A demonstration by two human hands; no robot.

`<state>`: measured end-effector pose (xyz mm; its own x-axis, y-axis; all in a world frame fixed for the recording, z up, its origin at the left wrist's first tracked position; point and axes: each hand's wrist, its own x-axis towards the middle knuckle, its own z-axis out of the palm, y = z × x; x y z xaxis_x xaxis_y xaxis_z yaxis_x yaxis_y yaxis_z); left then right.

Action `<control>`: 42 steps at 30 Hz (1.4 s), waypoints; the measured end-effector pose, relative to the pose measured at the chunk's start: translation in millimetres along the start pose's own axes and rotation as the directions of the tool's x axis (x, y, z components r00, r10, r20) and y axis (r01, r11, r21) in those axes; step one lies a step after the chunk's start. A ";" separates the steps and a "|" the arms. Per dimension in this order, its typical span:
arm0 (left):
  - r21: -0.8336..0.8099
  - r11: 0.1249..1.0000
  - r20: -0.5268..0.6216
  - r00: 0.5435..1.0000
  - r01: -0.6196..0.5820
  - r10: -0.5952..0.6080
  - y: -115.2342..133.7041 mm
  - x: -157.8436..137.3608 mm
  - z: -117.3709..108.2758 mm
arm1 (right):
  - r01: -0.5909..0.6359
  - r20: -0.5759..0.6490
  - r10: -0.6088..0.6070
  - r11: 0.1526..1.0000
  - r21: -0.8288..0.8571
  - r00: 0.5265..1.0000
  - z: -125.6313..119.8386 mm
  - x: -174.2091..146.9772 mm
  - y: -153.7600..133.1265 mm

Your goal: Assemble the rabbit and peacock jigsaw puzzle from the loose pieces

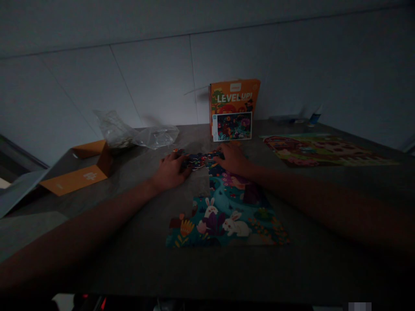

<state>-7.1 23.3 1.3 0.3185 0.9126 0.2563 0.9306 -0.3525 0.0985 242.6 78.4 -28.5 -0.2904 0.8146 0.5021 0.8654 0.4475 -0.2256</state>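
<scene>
One broad grey table (129, 263) bears your partly joined jigsaw (227, 194), lying flat before you and running away from you to both hands at its far end. It looks like thin card: light, fairly stiff in each piece, but likely to buckle or part at the joints if lifted, so slide it with flat palms. Your right hand (234, 160) lies over its upper part, fingers bent; your left hand (171, 169) rests at the far strip's outer end, fingers curved. You cannot tell whether either pinches anything. Take the narrow far strip (198, 161), probably the weakest part, by its outer edges.
</scene>
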 end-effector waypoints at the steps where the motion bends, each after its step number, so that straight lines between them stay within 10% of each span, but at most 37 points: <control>1: -0.001 1.000 0.001 1.000 0.001 -0.001 -0.1 0.0 0.2 | 0.006 0.002 -0.006 1.000 -0.003 1.000 0.3 0.0 0.3; 15: 0.015 1.000 0.001 1.000 -0.015 0.015 -1.4 0.6 1.6 | 0.080 -0.016 -0.078 0.981 0.176 0.997 -11.9 -1.1 -12.2; 30: -0.041 0.913 -0.135 0.907 -0.407 0.398 -18.1 4.9 10.2 | 0.251 0.032 -0.263 0.944 0.213 0.964 -12.6 -2.1 -13.3; 42: -0.012 0.912 -0.103 0.907 -0.411 0.407 -18.2 4.7 9.9 | 0.339 0.092 -0.362 0.919 0.199 0.928 -10.9 -1.1 -11.9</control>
<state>-20.8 36.0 -8.9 0.6495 0.6632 0.3720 0.7155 -0.6986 -0.0036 237.0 68.2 -17.3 -0.6202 0.6276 0.4706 0.6158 0.7611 -0.2036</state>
